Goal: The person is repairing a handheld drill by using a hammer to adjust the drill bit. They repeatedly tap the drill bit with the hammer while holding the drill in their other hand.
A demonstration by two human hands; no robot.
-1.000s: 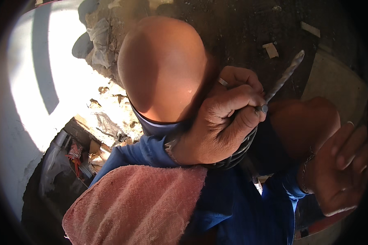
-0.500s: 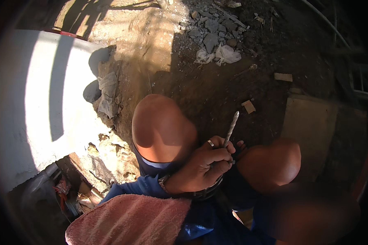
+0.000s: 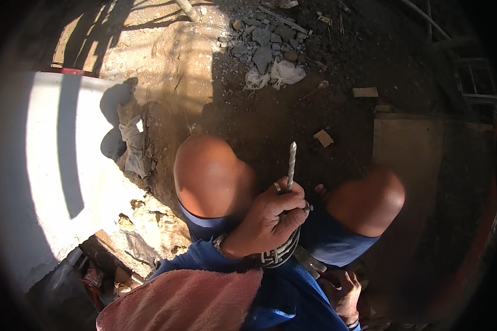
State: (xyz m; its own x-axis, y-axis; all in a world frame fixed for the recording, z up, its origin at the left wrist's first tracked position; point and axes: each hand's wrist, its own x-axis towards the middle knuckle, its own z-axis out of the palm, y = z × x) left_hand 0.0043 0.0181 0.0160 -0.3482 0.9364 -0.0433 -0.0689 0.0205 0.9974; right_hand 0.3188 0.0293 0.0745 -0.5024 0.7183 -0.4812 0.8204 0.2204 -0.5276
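My left hand (image 3: 268,223) is closed in front of my lap, between my bare knees. It holds a spiral-fluted drill bit (image 3: 292,165) with the tip pointing up and away. A small metal piece like a screw head (image 3: 309,208) sticks out by the thumb and fingertips. Below this hand lies a coil of grey cord (image 3: 281,255). To its right is a flat metal piece (image 3: 310,262), partly hidden by blue clothing. My right hand (image 3: 346,295) is low, beside that metal piece, with bent fingers; what they hold is hidden.
A pink towel (image 3: 188,300) lies over my left side. At left stands a sunlit white slab (image 3: 44,165), with a crumpled rag (image 3: 132,146) by its edge. Ahead are broken rubble (image 3: 265,47) and white plastic scraps (image 3: 284,74). Wood blocks (image 3: 324,138) and a board (image 3: 406,143) lie right.
The drill bit has turned more upright and moved left with my left hand. My right hand now shows beside my lap, below the right knee. The whole view has shifted slightly.
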